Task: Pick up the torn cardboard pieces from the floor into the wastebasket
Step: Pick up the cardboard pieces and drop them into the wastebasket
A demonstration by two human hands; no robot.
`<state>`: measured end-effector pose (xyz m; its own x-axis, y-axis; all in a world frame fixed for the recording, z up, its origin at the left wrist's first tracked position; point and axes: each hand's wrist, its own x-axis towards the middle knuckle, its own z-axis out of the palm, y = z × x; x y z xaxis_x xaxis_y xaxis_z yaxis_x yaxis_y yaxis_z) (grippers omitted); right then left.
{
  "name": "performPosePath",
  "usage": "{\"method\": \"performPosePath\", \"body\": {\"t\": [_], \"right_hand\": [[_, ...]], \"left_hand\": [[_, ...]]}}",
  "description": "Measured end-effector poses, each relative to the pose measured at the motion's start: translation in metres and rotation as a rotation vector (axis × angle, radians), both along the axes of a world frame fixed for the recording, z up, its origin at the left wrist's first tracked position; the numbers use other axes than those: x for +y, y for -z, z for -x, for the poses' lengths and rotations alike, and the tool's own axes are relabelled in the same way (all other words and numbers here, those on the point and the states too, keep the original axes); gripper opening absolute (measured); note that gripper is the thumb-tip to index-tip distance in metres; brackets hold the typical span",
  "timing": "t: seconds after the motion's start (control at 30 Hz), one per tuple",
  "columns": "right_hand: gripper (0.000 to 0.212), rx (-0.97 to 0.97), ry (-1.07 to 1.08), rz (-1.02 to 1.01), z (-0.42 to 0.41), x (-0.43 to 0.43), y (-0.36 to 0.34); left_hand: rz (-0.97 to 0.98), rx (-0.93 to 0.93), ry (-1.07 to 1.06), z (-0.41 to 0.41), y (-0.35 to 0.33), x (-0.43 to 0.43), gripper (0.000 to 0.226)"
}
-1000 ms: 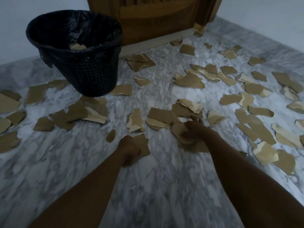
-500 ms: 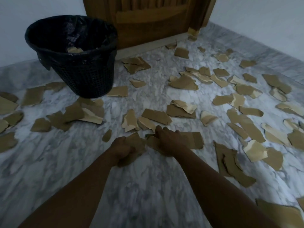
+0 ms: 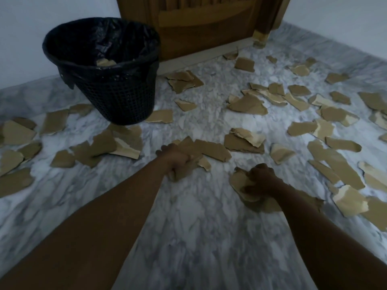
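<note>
At frame centre, left hand [image 3: 175, 159] and right hand [image 3: 259, 181] each grip torn cardboard pieces [image 3: 240, 182]; wastebasket [image 3: 117, 95] upper left.

Two forearms observed, both bare along their whole visible length; left hand [image 3: 177, 162] and right hand [image 3: 261, 181] likewise bare

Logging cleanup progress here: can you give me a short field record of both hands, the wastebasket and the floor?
left hand: grips a bunch of cardboard pieces
right hand: grips a torn piece on the floor
wastebasket: upright, black liner, one scrap visible inside
floor: marble, many loose pieces scattered
progress: most pieces not yet binned
</note>
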<state>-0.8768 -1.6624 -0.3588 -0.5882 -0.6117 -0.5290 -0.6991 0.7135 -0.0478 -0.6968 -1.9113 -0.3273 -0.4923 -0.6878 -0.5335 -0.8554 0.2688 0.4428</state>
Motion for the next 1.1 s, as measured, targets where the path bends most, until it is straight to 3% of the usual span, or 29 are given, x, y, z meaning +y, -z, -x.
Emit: {"method": "performPosePath", "body": {"t": [0.2, 0.33, 0.47, 0.53, 0.6, 0.7, 0.77, 0.93, 1.1], "right_hand": [[0.077, -0.017, -0.020, -0.100, 0.004, -0.010, -0.008], [0.078, -0.154, -0.002, -0.066, -0.012, -0.023, -0.021], [0.026, -0.237, 0.069, 0.319, -0.022, -0.062, -0.047], [0.030, -0.123, -0.046, 0.371, -0.021, -0.097, -0.052], [0.029, 0.014, -0.185, 0.232, -0.026, -0.130, -0.048], [0.051, 0.056, -0.216, 0.011, -0.023, -0.158, -0.023], [0.054, 0.064, -0.275, -0.046, -0.016, -0.166, -0.015], [0.031, 0.138, -0.351, 0.059, -0.018, -0.168, -0.017], [0.030, 0.159, -0.150, 0.241, -0.039, -0.149, -0.015]], "left_hand": [[0.146, -0.198, 0.093, 0.021, 0.011, -0.013, 0.065], [0.126, -0.178, 0.089, 0.025, 0.021, -0.015, 0.070], [0.152, -0.163, 0.053, 0.022, 0.028, -0.025, 0.081], [0.161, -0.177, 0.044, 0.022, 0.032, -0.029, 0.093], [0.133, -0.162, 0.020, 0.024, 0.032, -0.030, 0.112], [0.058, -0.161, 0.043, 0.032, 0.031, -0.034, 0.136], [0.010, -0.174, 0.068, 0.035, 0.030, -0.041, 0.136], [-0.079, -0.154, 0.034, 0.039, 0.035, -0.049, 0.133], [0.036, -0.280, 0.050, 0.042, 0.033, -0.044, 0.119]]}}
